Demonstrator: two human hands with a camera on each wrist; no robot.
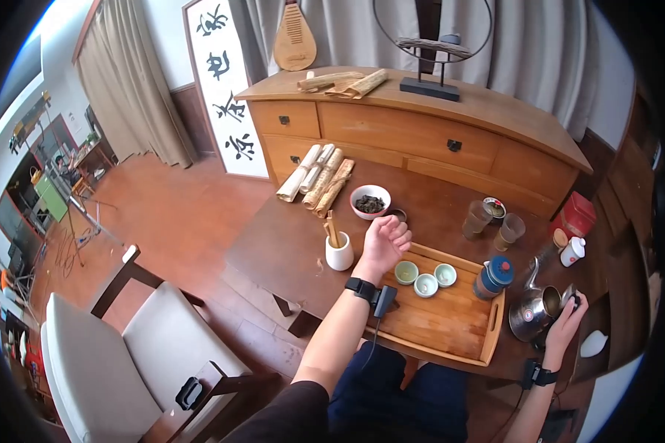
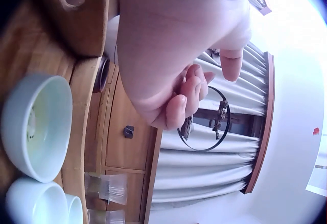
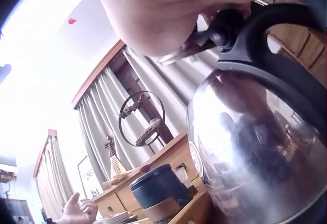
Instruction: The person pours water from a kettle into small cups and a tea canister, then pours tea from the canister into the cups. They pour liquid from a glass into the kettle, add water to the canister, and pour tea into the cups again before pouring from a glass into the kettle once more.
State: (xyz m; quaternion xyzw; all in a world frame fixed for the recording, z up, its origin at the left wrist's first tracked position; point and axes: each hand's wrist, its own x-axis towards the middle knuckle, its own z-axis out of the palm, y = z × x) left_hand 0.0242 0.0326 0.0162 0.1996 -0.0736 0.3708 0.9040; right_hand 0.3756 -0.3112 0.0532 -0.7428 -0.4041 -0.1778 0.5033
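Right hand up top, fingers on the kettle lid's black knob; dark jar behind, left hand far off.

Traditional tea room, domestic in style. Evidence: low wooden tea table bearing a slatted tea tray, three small cups, bowl of loose tea leaves, steel kettle; calligraphy panel; lute; bamboo scrolls; wooden sideboard.

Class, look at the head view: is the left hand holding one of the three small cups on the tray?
No. The left hand hovers loosely curled and empty above the table, beside the cups.
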